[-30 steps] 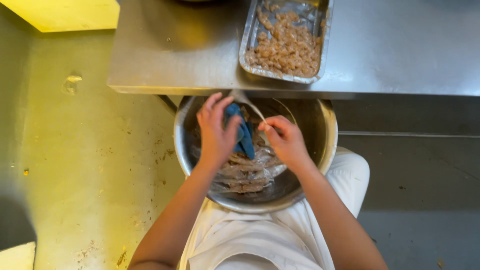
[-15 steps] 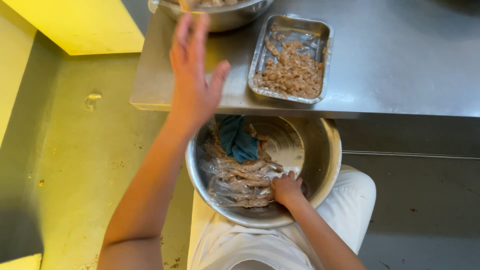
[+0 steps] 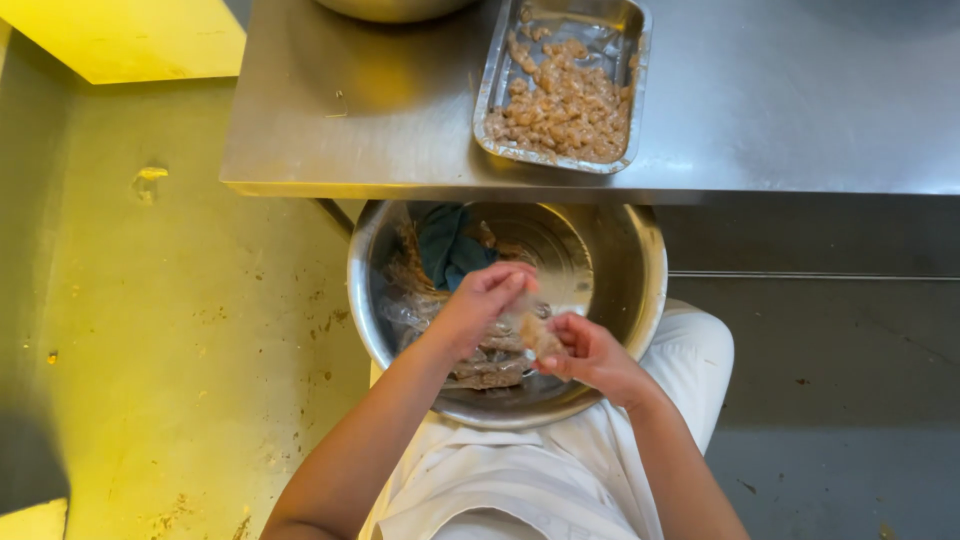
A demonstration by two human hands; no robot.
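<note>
While both hands work over the steel bowl [image 3: 640,300] held on the lap, left hand [image 3: 485,305] and right hand [image 3: 580,352] meet at a small pale shrimp-like piece [image 3: 538,335]; right hand fingers closed on it, left fingertips pinched at its upper end w/ thin clear film. Piece sits between the hands, above bowl centre. Under and left of left hand: heap of clear shells/scraps [image 3: 440,320]; beyond left hand, blue cloth [image 3: 450,250] against far bowl wall. Past both hands, on steel desk [image 3: 800,100], foil tray [image 3: 565,90] w/ peeled pieces. Second bowl rim [image 3: 395,8] at desk's far edge. Floor [image 3: 180,330] left of left arm, stained.
</note>
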